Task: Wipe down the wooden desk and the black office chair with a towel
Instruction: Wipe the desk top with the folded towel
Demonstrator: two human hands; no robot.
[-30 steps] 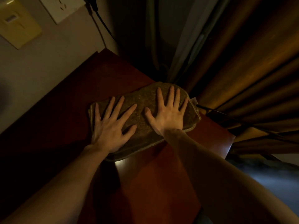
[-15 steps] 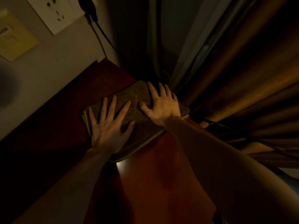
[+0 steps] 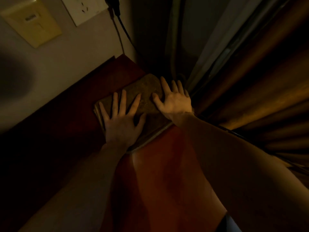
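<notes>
A folded brownish towel (image 3: pixel 147 96) lies flat on the reddish wooden desk (image 3: pixel 167 173), near its far corner. My left hand (image 3: pixel 122 121) presses on the towel's near left part with fingers spread straight. Pressing the right part is my right hand (image 3: pixel 173 101), fingers also straight, its outer fingers reaching the desk's far edge beside the curtain. The scene is dim. No office chair is in view.
A wall (image 3: pixel 66 67) runs along the desk's left side, with a white socket plate (image 3: pixel 83 9), a plugged black cable (image 3: pixel 123 29) and a yellow plate (image 3: pixel 31 22). Brown curtains (image 3: pixel 250 81) hang past the desk's right edge.
Both hands have pushed the towel farther away toward the desk's far corner by the curtain. The view has tilted so more of the wall socket shows.
</notes>
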